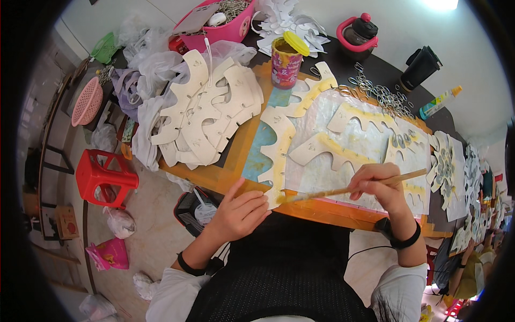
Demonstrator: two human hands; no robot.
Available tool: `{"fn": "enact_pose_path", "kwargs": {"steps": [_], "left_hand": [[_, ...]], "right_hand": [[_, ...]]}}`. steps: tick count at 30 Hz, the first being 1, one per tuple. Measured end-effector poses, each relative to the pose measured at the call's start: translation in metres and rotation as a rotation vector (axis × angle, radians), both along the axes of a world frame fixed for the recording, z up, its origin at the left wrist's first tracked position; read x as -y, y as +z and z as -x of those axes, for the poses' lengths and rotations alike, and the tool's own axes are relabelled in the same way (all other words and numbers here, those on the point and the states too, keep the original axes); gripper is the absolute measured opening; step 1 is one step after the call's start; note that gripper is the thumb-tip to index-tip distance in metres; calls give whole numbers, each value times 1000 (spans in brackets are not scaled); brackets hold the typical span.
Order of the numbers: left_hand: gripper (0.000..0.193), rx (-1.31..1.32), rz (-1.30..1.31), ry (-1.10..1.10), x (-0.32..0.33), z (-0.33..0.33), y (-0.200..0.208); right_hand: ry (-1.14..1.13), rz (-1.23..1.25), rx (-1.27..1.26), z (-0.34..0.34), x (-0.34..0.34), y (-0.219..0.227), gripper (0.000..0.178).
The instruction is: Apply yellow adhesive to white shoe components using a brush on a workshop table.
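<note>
My right hand [378, 185] is closed around the wooden handle of a long brush [327, 193]. The brush tip, yellow with glue-like paste, touches the near end of a cream, scalloped cut-out piece [279, 163] with a yellow band along one edge. On that same end lie the stretched fingers of my left hand [242, 212], which grips nothing. More scalloped pieces [332, 153] with yellow smears are spread over the covered board to the right. A pink patterned jar [284, 64] of yellow paste stands behind, its yellow lid tilted on the rim.
A stack of cream cut-outs [209, 118] sits at the left. Metal rings [381, 91], a black cup [421, 67], a glue bottle [440, 102] and a pink-handled jug [358, 36] stand at the back. A red stool [106, 177] is on the floor. Other people work at far right.
</note>
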State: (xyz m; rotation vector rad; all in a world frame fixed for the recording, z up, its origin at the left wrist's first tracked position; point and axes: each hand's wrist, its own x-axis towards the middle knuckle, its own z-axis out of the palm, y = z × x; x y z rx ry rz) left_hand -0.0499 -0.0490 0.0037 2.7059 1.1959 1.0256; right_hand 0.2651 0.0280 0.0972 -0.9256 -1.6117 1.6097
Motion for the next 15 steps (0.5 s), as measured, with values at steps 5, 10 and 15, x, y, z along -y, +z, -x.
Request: {"fn": "enact_pose_path", "kwargs": {"steps": [5, 10, 15], "left_hand": [[14, -5, 8, 37, 3, 0, 0], [12, 23, 26, 67, 4, -1, -2], [9, 39, 24, 92, 5, -2, -2]], "right_hand": [[11, 23, -50, -4, -3, -2, 13], [-25, -87, -5, -1, -11, 0, 13], [127, -42, 21, -3, -20, 3, 13]]}}
